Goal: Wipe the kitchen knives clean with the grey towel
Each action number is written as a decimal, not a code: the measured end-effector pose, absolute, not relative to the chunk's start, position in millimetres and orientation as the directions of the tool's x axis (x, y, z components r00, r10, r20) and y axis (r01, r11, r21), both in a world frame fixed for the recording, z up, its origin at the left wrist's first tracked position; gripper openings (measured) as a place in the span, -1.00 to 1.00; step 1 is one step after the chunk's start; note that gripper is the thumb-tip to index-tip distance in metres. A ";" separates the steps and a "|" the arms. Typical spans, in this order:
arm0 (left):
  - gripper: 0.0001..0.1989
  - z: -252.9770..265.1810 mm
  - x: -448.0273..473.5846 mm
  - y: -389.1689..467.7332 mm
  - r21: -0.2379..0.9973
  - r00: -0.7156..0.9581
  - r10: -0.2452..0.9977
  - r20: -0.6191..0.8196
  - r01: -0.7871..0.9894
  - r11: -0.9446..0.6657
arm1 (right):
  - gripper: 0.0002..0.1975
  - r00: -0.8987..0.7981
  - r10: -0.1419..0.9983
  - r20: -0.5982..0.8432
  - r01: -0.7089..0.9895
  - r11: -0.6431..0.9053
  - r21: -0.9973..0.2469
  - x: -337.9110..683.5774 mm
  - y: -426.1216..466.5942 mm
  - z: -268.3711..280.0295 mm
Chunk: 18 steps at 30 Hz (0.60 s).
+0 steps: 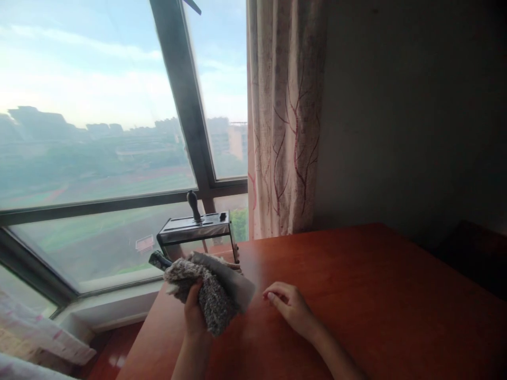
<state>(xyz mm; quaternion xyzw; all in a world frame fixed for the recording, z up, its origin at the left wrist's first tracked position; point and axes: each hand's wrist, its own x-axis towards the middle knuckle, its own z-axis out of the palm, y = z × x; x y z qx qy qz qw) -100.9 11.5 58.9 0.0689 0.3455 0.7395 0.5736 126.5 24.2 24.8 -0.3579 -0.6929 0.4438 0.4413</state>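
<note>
My left hand (196, 314) is closed round a grey, fluffy cloth (217, 306). The cloth is folded about a knife with a broad grey blade (240, 285), whose tip end points right. Its dark handle (159, 260) sticks out at the upper left. To the right of the blade and apart from it, my right hand (291, 306) hovers over the table with thumb and fingers drawn together. A small reddish spot shows at its fingertips; I cannot make out what it is. Behind the cloth stands a metal knife rack (194, 228) with one black handle (193, 206) upright in its top.
The reddish-brown wooden table (356, 285) spreads under both hands and out to the right. Large windows (99, 105) rise behind it at the left. A patterned curtain (283, 121) hangs beyond the table's back edge, and another curtain (39, 327) is at the lower left.
</note>
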 end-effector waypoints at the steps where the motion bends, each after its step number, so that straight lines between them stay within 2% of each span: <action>1: -0.85 60.5 -98.3 11.5 0.599 -0.339 0.883 -0.324 -0.796 -0.086 | -0.64 -0.351 0.892 0.284 0.081 0.331 -0.940 126.7 24.0 24.5; 4: -0.82 62.3 -85.2 10.2 0.608 -0.305 0.874 -0.378 -0.794 -0.014 | -0.54 -0.337 0.908 0.248 -0.019 0.257 -0.966 130.1 21.3 25.4; 10: -0.72 57.9 -69.2 7.7 0.682 -0.302 0.889 -0.345 -0.731 0.016 | -0.49 -0.263 0.941 0.211 -0.139 0.179 -0.974 142.6 27.0 29.7; 14: -0.68 56.3 -59.2 5.6 0.739 -0.190 0.921 -0.340 -0.659 0.137 | -0.54 -0.211 0.953 0.218 -0.133 0.193 -0.972 147.5 39.1 53.5; 18: -0.59 58.2 -41.0 -1.8 0.823 -0.098 0.961 -0.259 -0.543 0.167 | -0.58 -0.276 0.917 0.288 -0.045 0.287 -0.957 146.5 57.5 99.5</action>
